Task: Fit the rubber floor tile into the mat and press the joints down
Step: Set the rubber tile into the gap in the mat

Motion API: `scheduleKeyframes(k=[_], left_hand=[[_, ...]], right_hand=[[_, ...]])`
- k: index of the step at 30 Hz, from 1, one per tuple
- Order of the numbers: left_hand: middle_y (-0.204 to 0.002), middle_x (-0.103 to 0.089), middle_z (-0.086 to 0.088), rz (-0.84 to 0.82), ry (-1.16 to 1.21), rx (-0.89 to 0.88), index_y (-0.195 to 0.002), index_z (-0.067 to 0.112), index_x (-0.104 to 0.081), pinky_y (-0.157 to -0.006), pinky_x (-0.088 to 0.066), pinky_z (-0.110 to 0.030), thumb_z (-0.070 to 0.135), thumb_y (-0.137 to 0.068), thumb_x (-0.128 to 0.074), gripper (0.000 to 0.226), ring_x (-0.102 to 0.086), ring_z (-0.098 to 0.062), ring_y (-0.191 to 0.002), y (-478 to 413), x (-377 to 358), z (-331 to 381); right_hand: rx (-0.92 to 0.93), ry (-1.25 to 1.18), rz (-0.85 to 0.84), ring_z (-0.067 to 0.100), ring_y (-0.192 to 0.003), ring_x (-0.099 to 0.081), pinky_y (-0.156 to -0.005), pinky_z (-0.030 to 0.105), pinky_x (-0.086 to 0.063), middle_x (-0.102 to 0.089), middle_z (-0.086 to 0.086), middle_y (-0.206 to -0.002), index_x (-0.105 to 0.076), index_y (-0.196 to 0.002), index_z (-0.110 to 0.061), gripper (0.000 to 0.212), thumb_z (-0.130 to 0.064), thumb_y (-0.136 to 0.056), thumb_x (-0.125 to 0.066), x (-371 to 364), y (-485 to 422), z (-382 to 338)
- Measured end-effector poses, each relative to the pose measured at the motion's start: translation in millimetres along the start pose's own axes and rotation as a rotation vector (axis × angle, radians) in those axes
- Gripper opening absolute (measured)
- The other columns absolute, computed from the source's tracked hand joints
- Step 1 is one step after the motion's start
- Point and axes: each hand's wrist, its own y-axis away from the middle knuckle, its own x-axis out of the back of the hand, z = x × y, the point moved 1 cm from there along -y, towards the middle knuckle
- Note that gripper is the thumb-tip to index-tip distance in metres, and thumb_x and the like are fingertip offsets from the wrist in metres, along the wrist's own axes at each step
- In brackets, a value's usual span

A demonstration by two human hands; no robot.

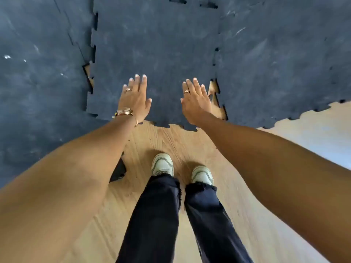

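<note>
A black rubber floor tile (155,50) with jigsaw edges lies in a gap of the black rubber mat (281,59). It sits skewed: wood shows in gaps along its lower left edge and lower right edge. Its left edge overlaps the mat section on the left (38,82). My left hand (135,99), with a ring and a wristwatch, hovers flat over the tile's near left part, fingers stretched. My right hand (195,100), also ringed, is flat over the tile's near right corner. Both hands hold nothing; I cannot tell whether they touch the tile.
Light wooden floor (190,145) runs under my feet and to the right. My two pale sneakers (162,165) and dark trouser legs stand just before the tile's near edge. Another mat piece's corner (118,170) pokes out below my left forearm.
</note>
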Motion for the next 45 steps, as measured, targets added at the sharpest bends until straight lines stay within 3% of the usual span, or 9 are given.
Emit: scheduleKeyframes(k=[7,10,19,28,32,35,40,42,45], left_hand=[[-0.160,-0.003,-0.019,0.162,-0.026,0.116,-0.152,0.004,-0.004,-0.119,-0.007,-0.051,0.047,-0.100,-0.031,0.073,-0.004,-0.036,-0.147,-80.8,-102.7,-49.5],[-0.161,0.000,-0.016,0.300,-0.008,0.190,-0.153,0.007,-0.002,-0.120,-0.002,-0.052,0.051,-0.098,-0.022,0.073,0.000,-0.033,-0.148,-99.7,-128.6,-47.1],[-0.161,-0.001,-0.014,0.388,0.001,0.186,-0.154,0.007,-0.006,-0.118,-0.007,-0.055,0.052,-0.095,-0.022,0.075,0.001,-0.032,-0.149,-101.7,-130.7,-51.8],[-0.157,-0.026,-0.013,0.496,0.036,0.186,-0.150,0.009,-0.030,-0.117,-0.013,-0.050,0.054,-0.091,-0.029,0.074,-0.021,-0.030,-0.146,-91.4,-139.0,-52.4],[-0.114,-0.059,-0.013,0.678,0.110,0.175,-0.109,0.011,-0.060,-0.098,-0.034,-0.048,0.049,-0.087,-0.044,0.047,-0.056,-0.036,-0.108,-117.2,-108.3,-56.6],[-0.128,-0.052,-0.012,0.795,0.140,0.189,-0.117,0.015,-0.054,-0.104,-0.028,-0.051,0.048,-0.088,-0.051,0.044,-0.044,-0.037,-0.125,-150.4,-77.7,-74.6],[-0.155,-0.018,-0.024,0.551,0.378,0.632,-0.149,0.013,-0.023,-0.116,-0.005,-0.057,0.075,-0.079,-0.047,0.096,-0.010,-0.042,-0.144,-173.4,-59.2,-125.7],[-0.154,-0.020,-0.023,0.505,0.354,0.663,-0.152,0.015,-0.016,-0.117,-0.004,-0.055,0.086,-0.074,-0.032,0.107,-0.011,-0.041,-0.143,-172.8,-67.8,-136.2],[-0.144,-0.036,-0.022,0.610,0.225,0.625,-0.152,0.012,-0.018,-0.113,-0.014,-0.057,0.086,-0.077,-0.020,0.105,-0.026,-0.044,-0.134,-172.5,-81.1,-132.0]], right_hand=[[0.000,0.084,0.099,0.027,-0.149,0.005,-0.120,0.050,-0.002,0.003,0.002,-0.163,0.002,-0.154,-0.011,0.067,-0.049,-0.102,-0.017,-92.7,-104.9,6.5],[0.027,0.090,0.240,0.027,-0.150,0.002,-0.120,0.053,-0.001,-0.001,0.002,-0.163,-0.001,-0.155,-0.015,0.069,-0.055,-0.100,-0.015,-119.8,-114.1,13.7],[0.062,0.043,0.315,0.028,-0.150,0.003,-0.119,0.056,-0.006,-0.003,0.003,-0.163,-0.007,-0.155,-0.013,0.073,-0.055,-0.098,-0.023,-118.5,-116.3,16.4],[0.046,0.029,0.389,0.024,-0.150,-0.001,-0.118,0.054,-0.011,-0.010,-0.001,-0.162,-0.014,-0.154,-0.017,0.070,-0.059,-0.098,-0.011,-130.8,-108.3,15.0],[0.060,0.035,0.453,0.022,-0.150,0.001,-0.119,0.052,-0.007,-0.010,-0.001,-0.162,-0.015,-0.154,-0.018,0.071,-0.061,-0.098,-0.014,-137.1,-111.9,17.7],[0.051,0.003,0.535,0.024,-0.150,-0.001,-0.120,0.050,-0.005,-0.015,0.003,-0.161,-0.019,-0.153,-0.016,0.074,-0.063,-0.096,-0.018,-140.3,-112.9,19.7],[-0.200,-0.122,0.669,0.027,-0.150,0.000,-0.118,0.051,0.009,-0.012,0.012,-0.161,-0.017,-0.153,-0.012,0.087,-0.070,-0.089,-0.028,-145.5,-110.1,24.9],[-0.410,-0.262,0.688,0.033,-0.149,0.003,-0.117,0.052,0.009,-0.004,0.019,-0.161,-0.012,-0.154,-0.012,0.098,-0.077,-0.084,-0.034,-142.0,-113.7,26.5],[-0.727,-0.605,0.587,0.039,-0.147,0.008,-0.118,0.049,0.006,0.005,0.027,-0.158,-0.001,-0.154,-0.011,0.125,-0.085,-0.066,-0.051,-123.9,-122.5,33.5]])
